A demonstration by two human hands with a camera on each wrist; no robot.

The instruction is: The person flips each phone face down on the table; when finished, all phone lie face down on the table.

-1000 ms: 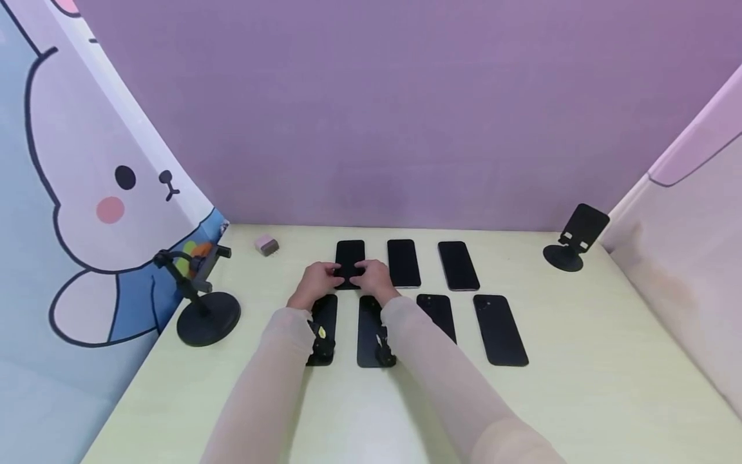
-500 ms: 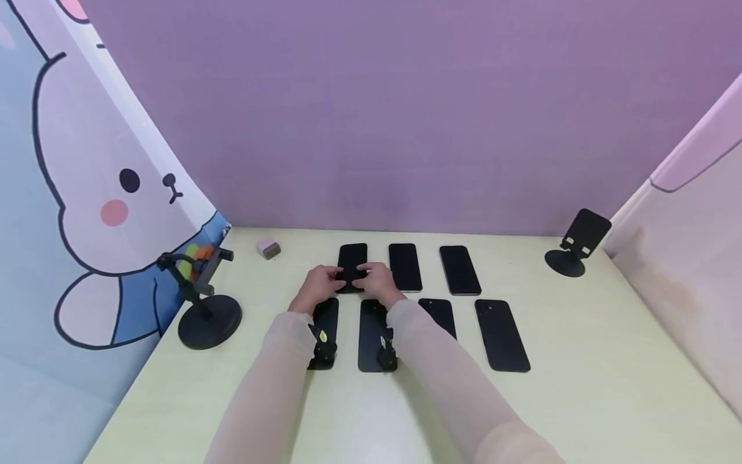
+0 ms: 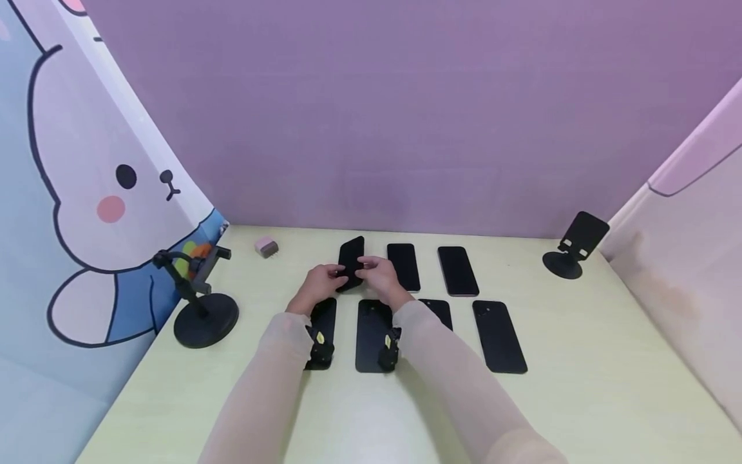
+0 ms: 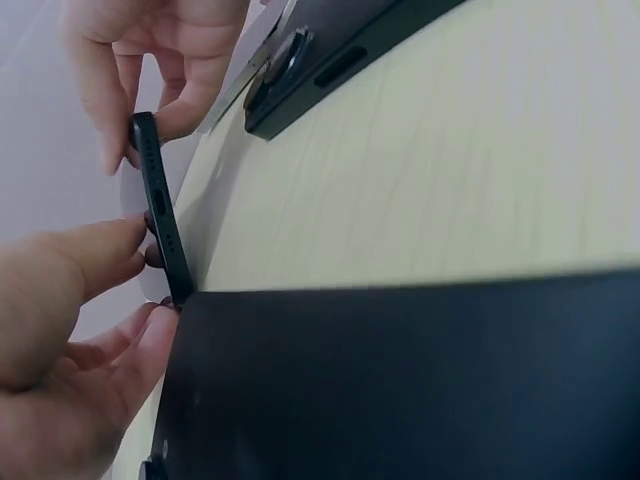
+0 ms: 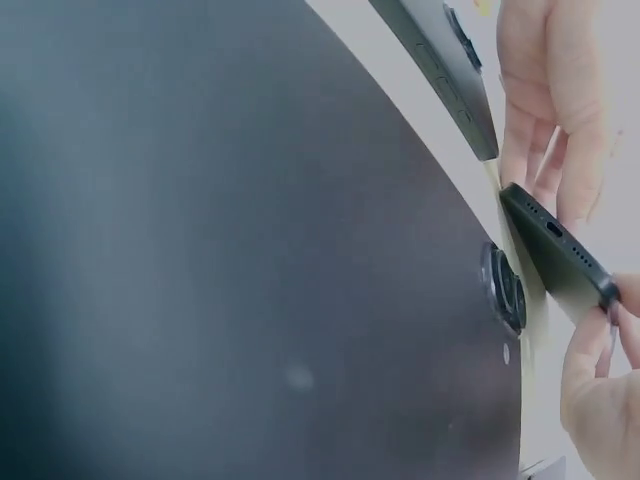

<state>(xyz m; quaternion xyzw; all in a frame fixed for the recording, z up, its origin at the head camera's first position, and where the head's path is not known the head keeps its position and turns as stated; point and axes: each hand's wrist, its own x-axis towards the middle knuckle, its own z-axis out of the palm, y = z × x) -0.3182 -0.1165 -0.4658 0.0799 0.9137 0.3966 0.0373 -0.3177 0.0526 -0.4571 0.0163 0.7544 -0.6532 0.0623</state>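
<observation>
A black smartphone (image 3: pixel 350 255) in the back row is tilted, its right side raised off the table and its left side low. My right hand (image 3: pixel 380 278) pinches the raised edge between thumb and fingers. On the opposite edge my left hand (image 3: pixel 317 284) holds it, thumb and fingertips around the low side. The phone's bottom end (image 4: pixel 160 200) with its charging port faces the left wrist camera. Under my forearms lie two front-row phones, one partly behind my left wrist and another phone (image 3: pixel 370 335) beside my right wrist camera.
Two dark phones lie right of the held one, a near one (image 3: pixel 403 265) and a farther one (image 3: pixel 458 270). In front lies a phone (image 3: pixel 500 336) back up. Black stands rise at left (image 3: pixel 205 320) and right (image 3: pixel 563 264). A small pinkish block (image 3: pixel 266 246) sits at back left.
The smartphone between my hands lay flat; now its right side has been lifted and it leans up toward the left. My right hand rose with that edge, while my left hand stayed nearly in place.
</observation>
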